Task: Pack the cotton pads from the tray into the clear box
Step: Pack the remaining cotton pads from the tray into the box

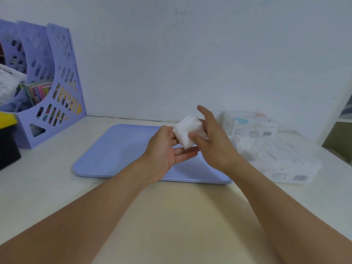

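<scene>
A stack of white cotton pads [187, 131] is held in the air above the lilac tray [118, 151]. My left hand [167, 147] holds the stack from the left and below, fingers curled under it. My right hand [211, 136] grips its right side, thumb on the front face and index finger lifted. The tray's visible surface is bare. To the right lies the clear box [282, 161] with white pads inside it. Its lid [253, 123] lies behind it by the wall.
A lilac magazine file rack [51, 86] with papers stands at the back left. A black and yellow object [7, 138] sits at the left edge. The white wall runs close behind the tray. A shelf edge [342, 119] shows at far right.
</scene>
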{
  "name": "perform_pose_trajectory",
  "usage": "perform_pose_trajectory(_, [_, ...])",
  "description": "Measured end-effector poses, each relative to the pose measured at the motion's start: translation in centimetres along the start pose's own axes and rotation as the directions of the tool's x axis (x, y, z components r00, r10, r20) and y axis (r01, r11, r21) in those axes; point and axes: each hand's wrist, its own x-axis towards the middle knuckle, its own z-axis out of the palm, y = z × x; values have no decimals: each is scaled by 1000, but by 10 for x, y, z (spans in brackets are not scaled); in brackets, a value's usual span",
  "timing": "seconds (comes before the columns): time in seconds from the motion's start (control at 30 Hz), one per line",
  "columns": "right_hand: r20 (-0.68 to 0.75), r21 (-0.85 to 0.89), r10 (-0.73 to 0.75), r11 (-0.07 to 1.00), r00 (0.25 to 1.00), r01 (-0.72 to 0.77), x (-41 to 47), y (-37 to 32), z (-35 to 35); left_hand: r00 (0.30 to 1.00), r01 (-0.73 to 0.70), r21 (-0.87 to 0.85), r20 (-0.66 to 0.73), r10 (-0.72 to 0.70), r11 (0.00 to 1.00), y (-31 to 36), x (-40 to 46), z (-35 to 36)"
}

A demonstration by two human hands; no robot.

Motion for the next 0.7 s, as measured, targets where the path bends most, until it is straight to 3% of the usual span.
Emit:
perform_pose_trajectory(0.07, [61, -23, 5, 1000, 998, -3, -3, -4, 10, 999, 35, -113, -6, -36, 993, -1, -1, 8])
perform_pose_trajectory(0.17, [180, 118, 74, 988, 981, -97, -6, -12, 29, 993, 79, -220, -70, -96, 972, -5, -3, 14])
perform_pose_trajectory(0.33, [83, 64, 14, 998, 996, -19, -4, -14, 33, 978, 97, -272, -155, -143, 957, -6, -2, 9])
perform_pose_trajectory(0.63, [78, -178, -92, 978, 993, 105, -4, -7, 26, 974, 126, -254, -153, -169, 959, -10, -2, 11])
perform_pose_trajectory(0.7, [117, -146, -89, 984, 989, 106, -4, -10, 25, 974, 117, -244, -161, -159, 963, -9, 0, 10])
